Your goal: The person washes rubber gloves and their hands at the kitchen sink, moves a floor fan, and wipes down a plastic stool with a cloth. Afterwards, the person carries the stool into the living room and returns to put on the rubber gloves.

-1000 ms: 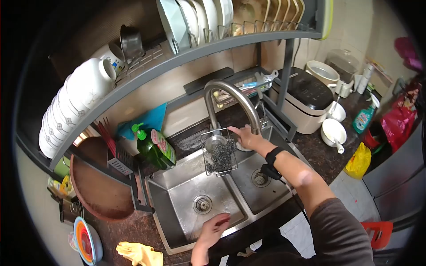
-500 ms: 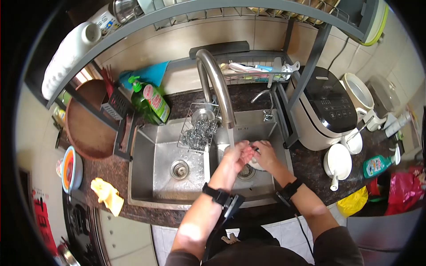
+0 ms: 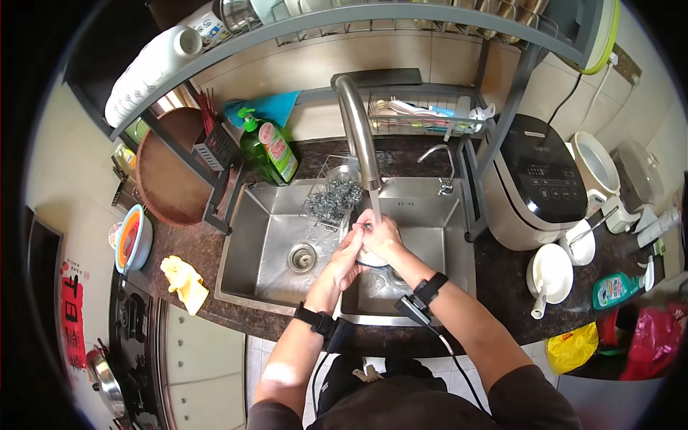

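Note:
My left hand (image 3: 348, 259) is closed around the left side of a white round dish (image 3: 371, 259), over the divider side of the right sink basin (image 3: 430, 269). My right hand (image 3: 381, 235) is curled over the top of the dish, its fingers meeting those of my left hand. Most of the dish is hidden, so its exact kind is unclear. A small dark spot shows by my right fingers; I cannot make it out. Water runs from the steel faucet (image 3: 358, 132) onto my right hand.
A wire rack with steel scrubbers (image 3: 337, 201) sits at the divider by the left basin (image 3: 251, 279). Around the sink are a green soap bottle (image 3: 269, 150), a yellow cloth (image 3: 185, 284), a rice cooker (image 3: 534, 183) and a white handled pot (image 3: 550, 276). A dish shelf (image 3: 401, 21) spans overhead.
Both hands have moved left with the white dish, from over the right drain toward the divider. My left hand, earlier palm up with fingers loose, now closes on the dish. The camera view has shifted.

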A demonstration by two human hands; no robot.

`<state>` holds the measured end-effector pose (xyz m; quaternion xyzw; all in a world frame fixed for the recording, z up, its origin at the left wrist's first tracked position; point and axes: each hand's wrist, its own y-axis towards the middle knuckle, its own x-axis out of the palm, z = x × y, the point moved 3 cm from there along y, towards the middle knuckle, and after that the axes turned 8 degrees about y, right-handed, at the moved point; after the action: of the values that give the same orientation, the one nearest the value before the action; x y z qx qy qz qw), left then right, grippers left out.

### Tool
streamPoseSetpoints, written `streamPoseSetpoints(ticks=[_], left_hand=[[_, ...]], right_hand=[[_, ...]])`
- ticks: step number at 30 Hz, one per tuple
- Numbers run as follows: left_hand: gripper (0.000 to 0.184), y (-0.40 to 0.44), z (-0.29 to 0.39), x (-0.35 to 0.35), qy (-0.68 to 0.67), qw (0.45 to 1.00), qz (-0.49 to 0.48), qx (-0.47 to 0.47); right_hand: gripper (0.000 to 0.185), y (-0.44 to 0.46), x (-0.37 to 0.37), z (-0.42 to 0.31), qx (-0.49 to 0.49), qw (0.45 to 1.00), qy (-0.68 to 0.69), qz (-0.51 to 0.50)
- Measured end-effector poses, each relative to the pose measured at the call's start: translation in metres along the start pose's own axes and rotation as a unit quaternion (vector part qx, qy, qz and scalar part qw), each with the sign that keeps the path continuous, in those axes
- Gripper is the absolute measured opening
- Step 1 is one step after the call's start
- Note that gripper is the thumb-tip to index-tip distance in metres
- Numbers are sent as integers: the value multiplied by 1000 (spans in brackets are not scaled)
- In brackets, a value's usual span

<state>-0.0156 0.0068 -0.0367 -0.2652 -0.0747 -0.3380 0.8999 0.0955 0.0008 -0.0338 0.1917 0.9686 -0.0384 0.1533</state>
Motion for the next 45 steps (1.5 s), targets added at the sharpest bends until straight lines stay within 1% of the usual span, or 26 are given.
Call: streamPoseSetpoints(ticks=[2,4,6,7,10,13,17,18,19,22,23,25,27,28,29,30,33,35,36,38,39,40,42,43,44,45], left_hand=[[39,13,-14,-13,-40,998,18,45],[33,18,-23,-29,-5,998,67,15],[29,19,-34,-30,14,993,112,-23],[26,21,-36,-32,35,985,157,-61],[23,20,-37,-22,23,981,181,-66],[23,19,-28,-5,43,984,161,-66],[27,43,-43,-2,11,994,112,0],[27,41,-38,5,10,994,112,0],[27,35,-29,16,-25,991,127,-19],[40,54,-40,29,-22,982,183,46],[35,74,-59,17,13,970,237,42],[29,78,-63,19,49,955,290,34],[43,47,-43,50,20,978,199,58],[62,44,-57,47,166,959,206,104],[70,36,-62,54,216,948,212,100],[78,28,-67,62,265,934,217,98],[88,6,-60,68,352,909,222,20],[86,12,-52,63,388,888,244,36],[69,25,-53,53,318,904,281,46],[64,46,-49,39,39,965,259,-21],[43,70,-68,30,-116,965,232,-26],[33,92,-80,14,-167,966,199,7],[26,94,-63,2,-113,980,127,-99],[26,94,-61,5,-138,980,54,-135],[27,92,-59,9,-160,972,-20,-170],[28,91,-57,2,-180,970,-86,-137]], right_hand=[[13,1,2,-12,-16,993,-113,24],[11,14,11,7,-60,994,-79,43],[10,27,10,16,-67,984,127,109],[12,27,2,16,-130,968,91,197],[11,11,-6,14,10,984,158,87],[23,14,-3,79,95,981,153,69],[26,-11,-22,96,42,992,113,47],[28,-30,-27,60,124,940,315,40],[32,-42,-24,41,200,841,501,32],[33,-39,2,70,88,924,369,48],[31,-40,5,61,66,952,282,99],[22,-31,17,72,41,943,265,198],[19,-22,16,80,110,882,420,182],[19,-25,13,68,170,823,521,147],[20,-15,19,94,65,822,532,192],[22,0,12,77,-95,938,127,307],[21,-41,7,73,112,885,431,137],[21,-45,9,44,167,854,482,102],[21,-39,19,44,165,854,483,98],[22,-23,28,53,172,836,481,200],[24,-23,29,51,159,776,585,173],[24,-28,26,47,159,779,582,171],[26,-46,15,35,64,858,459,220],[27,-44,15,48,41,843,497,201],[33,-41,10,63,53,876,437,198],[39,-41,-1,60,26,932,324,159]])
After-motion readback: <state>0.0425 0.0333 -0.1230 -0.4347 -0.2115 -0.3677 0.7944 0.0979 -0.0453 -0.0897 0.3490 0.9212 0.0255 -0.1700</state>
